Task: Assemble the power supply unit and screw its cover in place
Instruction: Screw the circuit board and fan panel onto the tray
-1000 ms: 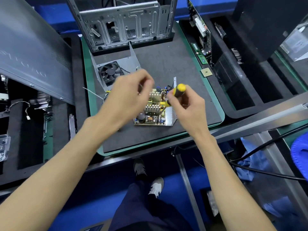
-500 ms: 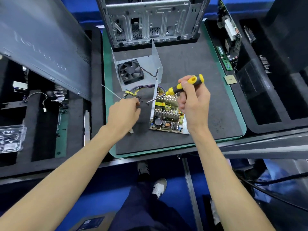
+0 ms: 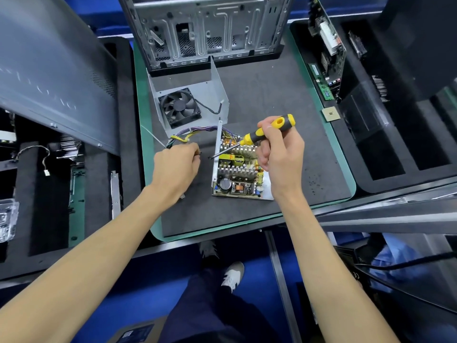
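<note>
Power supply circuit board (image 3: 237, 172) lying in its open metal base tray near the front middle of the dark foam tabletop (image 3: 284, 100), heat sinks, capacitor and coils all exposed; no cover on it yet. Bundle of coloured wires (image 3: 195, 134) arcing out from the board's far left corner toward the left hand. Cover (image 3: 197, 100), a bent grey sheet-metal shell with a black fan (image 3: 179, 106) mounted inside, standing apart just behind the board, its fan lead trailing loose. Right hand (image 3: 282, 149) above the board's right side, fingers wrapped round the yellow-and-black handle of a screwdriver (image 3: 252, 137), shaft angled down and left with the tip hanging free just left of the tray's upright wall. Left hand (image 3: 176, 164) just left of that tip, fingers curled and pinched together near the wire ends; apparently on something small and dark, possibly a screw, but too small to tell. Judged from this: early to middle of the job, board seated, perhaps being fastened; cover still to be fitted over it and screwed down. Further out, a bare computer chassis (image 3: 205, 30) at the back edge, a small square chip (image 3: 330, 114) by the right rim.
</note>
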A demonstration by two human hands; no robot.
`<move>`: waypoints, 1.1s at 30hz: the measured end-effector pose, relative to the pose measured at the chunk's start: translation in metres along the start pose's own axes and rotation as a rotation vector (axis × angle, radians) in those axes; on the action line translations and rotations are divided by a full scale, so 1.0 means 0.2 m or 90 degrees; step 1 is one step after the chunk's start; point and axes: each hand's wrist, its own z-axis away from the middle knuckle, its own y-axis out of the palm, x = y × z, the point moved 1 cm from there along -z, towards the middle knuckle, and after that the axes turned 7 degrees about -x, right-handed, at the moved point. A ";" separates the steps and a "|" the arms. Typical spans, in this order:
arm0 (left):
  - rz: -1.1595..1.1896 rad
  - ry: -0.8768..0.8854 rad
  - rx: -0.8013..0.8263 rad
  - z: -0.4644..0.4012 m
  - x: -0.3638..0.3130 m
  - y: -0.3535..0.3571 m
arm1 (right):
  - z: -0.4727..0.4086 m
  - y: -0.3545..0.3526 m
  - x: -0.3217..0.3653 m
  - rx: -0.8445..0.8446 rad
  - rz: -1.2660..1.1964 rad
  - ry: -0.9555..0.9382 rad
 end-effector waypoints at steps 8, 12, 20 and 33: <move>0.035 0.018 -0.027 0.03 -0.01 -0.02 | 0.03 -0.04 0.00 -0.002 -0.005 0.002; 0.090 0.029 -0.039 0.06 -0.01 -0.03 | 0.05 -0.06 0.00 -0.003 -0.015 -0.003; 0.116 -0.002 0.014 0.07 0.01 -0.02 | 0.08 -0.09 0.00 -0.007 -0.022 0.007; 0.095 0.082 0.040 0.12 -0.07 0.03 | 0.08 -0.13 -0.02 -0.010 -0.034 0.025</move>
